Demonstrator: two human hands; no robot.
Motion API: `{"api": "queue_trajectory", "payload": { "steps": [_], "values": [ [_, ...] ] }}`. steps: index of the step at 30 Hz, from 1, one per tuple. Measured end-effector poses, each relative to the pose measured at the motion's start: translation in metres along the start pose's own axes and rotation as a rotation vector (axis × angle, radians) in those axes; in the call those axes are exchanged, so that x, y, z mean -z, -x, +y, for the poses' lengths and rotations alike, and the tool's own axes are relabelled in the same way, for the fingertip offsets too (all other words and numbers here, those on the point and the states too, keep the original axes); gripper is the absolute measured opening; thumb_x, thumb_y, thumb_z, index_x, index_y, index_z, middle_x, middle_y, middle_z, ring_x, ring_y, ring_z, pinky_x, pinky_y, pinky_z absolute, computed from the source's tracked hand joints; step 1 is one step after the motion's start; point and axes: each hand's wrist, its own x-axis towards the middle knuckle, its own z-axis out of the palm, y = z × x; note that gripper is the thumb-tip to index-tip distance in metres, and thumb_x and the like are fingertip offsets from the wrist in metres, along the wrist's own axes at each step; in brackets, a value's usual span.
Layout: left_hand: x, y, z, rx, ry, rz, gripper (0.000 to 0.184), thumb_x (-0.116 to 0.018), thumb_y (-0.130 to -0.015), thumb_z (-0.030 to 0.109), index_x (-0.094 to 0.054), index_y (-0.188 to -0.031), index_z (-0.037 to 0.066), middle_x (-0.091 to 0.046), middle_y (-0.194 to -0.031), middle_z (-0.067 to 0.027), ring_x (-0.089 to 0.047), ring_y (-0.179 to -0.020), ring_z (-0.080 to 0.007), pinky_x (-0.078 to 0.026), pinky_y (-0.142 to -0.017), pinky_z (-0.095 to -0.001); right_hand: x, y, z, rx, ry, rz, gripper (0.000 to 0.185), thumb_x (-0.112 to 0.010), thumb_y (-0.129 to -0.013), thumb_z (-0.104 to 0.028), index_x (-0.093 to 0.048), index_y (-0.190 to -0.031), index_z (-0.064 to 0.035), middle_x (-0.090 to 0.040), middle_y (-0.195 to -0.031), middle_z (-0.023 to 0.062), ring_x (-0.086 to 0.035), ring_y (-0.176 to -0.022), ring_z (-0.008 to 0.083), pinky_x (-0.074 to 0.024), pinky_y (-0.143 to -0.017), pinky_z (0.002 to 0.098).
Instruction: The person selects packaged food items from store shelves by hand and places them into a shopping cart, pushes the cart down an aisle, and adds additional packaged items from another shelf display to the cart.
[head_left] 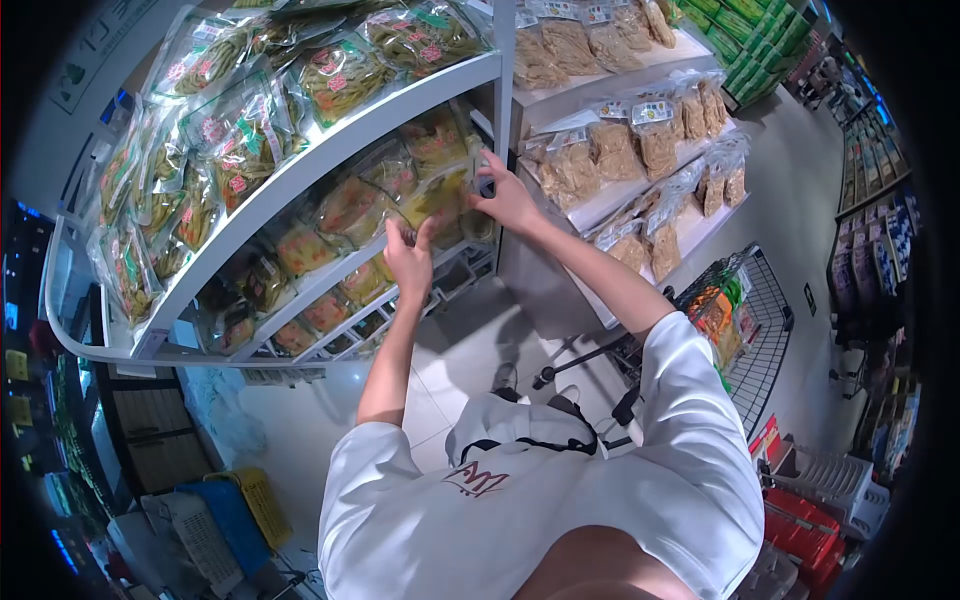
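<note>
There's the yellow packet (pixel 446 196), under the upper rim of the white display rack (pixel 345 130), its long side slanting up from the left hand (pixel 408 262) towards the right hand (pixel 510 198). Both are about equally near: left at the lower end, thumb and finger narrowly parted, right curled by the upper end; whether either pinches the film, I can't tell.

Glossy plastic packets (pixel 437 197) — smooth shelf edge (pixel 480 72) — matt cloth shirt (pixel 640 490)
</note>
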Motion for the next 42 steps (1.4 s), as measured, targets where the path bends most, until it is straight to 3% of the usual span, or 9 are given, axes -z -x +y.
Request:
{"api": "queue_trajectory", "payload": {
  "steps": [2, 4, 7, 11, 12, 19, 26, 40, 42],
  "values": [
    [0.003, 0.01, 0.024, 0.079, 0.138, -0.016, 0.031, -0.07, -0.086, 0.014, -0.041, -0.084, 0.004, -0.031, -0.07, 0.0039, -0.031, -0.061, -0.0041, -0.027, -0.051, -0.0237, 0.016, 0.016, -0.004, -0.083, -0.166, -0.094, 0.055, -0.074, -0.079, -0.026, -0.049, -0.121, -0.0006, -0.062, -0.097, 0.0095, -0.059, -0.092, 0.0185, -0.0447, -0.081, 0.0293],
    [0.004, 0.013, 0.06, 0.169, 0.267, -0.092, 0.028, -0.069, -0.087, 0.014, -0.043, -0.085, 0.005, -0.031, -0.071, 0.0057, -0.03, -0.061, -0.0043, -0.027, -0.051, -0.0237, 0.028, 0.031, 0.005, -0.113, -0.398, -0.155, 0.028, -0.067, -0.089, -0.021, -0.06, -0.107, -0.0003, -0.06, -0.088, -0.0008, -0.051, -0.079, 0.0042, -0.0436, -0.074, 0.0221],
    [-0.01, 0.021, 0.098, 0.233, 0.403, -0.242, 0.021, -0.067, -0.089, 0.014, -0.048, -0.089, 0.004, -0.034, -0.072, 0.0074, -0.032, -0.062, -0.0034, -0.029, -0.053, -0.022, 0.076, 0.082, -0.021, -0.224, -0.543, -0.052, 0.023, -0.069, -0.087, -0.024, -0.059, -0.091, -0.0039, -0.061, -0.079, -0.0011, -0.054, -0.076, 0.0048, -0.0426, -0.069, 0.0212],
    [-0.058, 0.049, 0.149, 0.435, 0.591, -0.495, 0.019, -0.062, -0.092, 0.014, -0.054, -0.103, 0.0, -0.05, -0.078, 0.005, -0.045, -0.067, -0.0028, -0.038, -0.062, -0.0186, 0.129, 0.168, -0.04, -0.382, -0.825, 0.225, 0.03, -0.065, -0.09, -0.025, -0.061, -0.108, -0.002, -0.064, -0.097, 0.0023, -0.058, -0.091, 0.0076, -0.0469, -0.079, 0.025],
    [-0.076, 0.058, 0.161, 0.441, 0.651, -0.593, 0.025, -0.058, -0.095, 0.019, -0.054, -0.111, 0.0, -0.066, -0.091, -0.0047, -0.06, -0.081, -0.0068, -0.047, -0.068, -0.0214, 0.141, 0.19, -0.043, -0.493, -0.902, 0.287, 0.038, -0.064, -0.091, -0.028, -0.059, -0.118, -0.0016, -0.063, -0.105, 0.0044, -0.058, -0.097, 0.0099, -0.0469, -0.085, 0.027],
    [-0.163, 0.157, 0.244, 0.351, 0.905, -1.291, 0.029, -0.053, -0.096, 0.01, -0.046, -0.121, -0.002, -0.064, -0.104, -0.01, -0.061, -0.093, -0.0121, -0.048, -0.081, -0.0266, 0.206, 0.358, -0.08, -0.572, -0.605, 0.78, 0.044, -0.066, -0.089, -0.022, -0.054, -0.124, 0.0029, -0.063, -0.111, 0.0077, -0.059, -0.099, 0.0109, -0.0483, -0.088, 0.0281],
    [-0.163, 0.253, 0.285, 0.107, 0.833, -1.749, 0.069, -0.061, -0.09, 0.005, -0.019, -0.144, 0.002, -0.05, -0.124, -0.0172, -0.058, -0.108, -0.0216, -0.048, -0.092, -0.0328, 0.207, 0.482, -0.107, -0.623, -0.577, 1.144, 0.043, -0.066, -0.088, -0.019, -0.054, -0.123, 0.0037, -0.064, -0.11, 0.0081, -0.06, -0.097, 0.0117, -0.0493, -0.086, 0.0284],
    [-0.168, 0.325, 0.329, 0.272, 0.767, -1.783, 0.069, -0.065, -0.088, 0.008, -0.024, -0.142, 0.002, -0.054, -0.116, -0.0142, -0.059, -0.102, -0.0185, -0.051, -0.084, -0.0317, 0.231, 0.567, -0.093, -0.556, -0.722, 1.1, 0.05, -0.075, -0.079, -0.016, -0.055, -0.121, 0.0036, -0.063, -0.11, 0.0081, -0.06, -0.098, 0.0125, -0.0489, -0.087, 0.0282],
    [-0.166, 0.328, 0.335, 0.112, 0.559, -1.713, 0.065, -0.066, -0.085, 0.008, -0.03, -0.14, 0.002, -0.051, -0.124, -0.0163, -0.057, -0.106, -0.022, -0.048, -0.089, -0.0344, 0.238, 0.574, -0.093, -0.529, -0.69, 1.117, 0.049, -0.075, -0.08, -0.015, -0.055, -0.12, 0.0032, -0.064, -0.109, 0.0077, -0.06, -0.096, 0.0114, -0.0486, -0.086, 0.0273]
  ]
}}
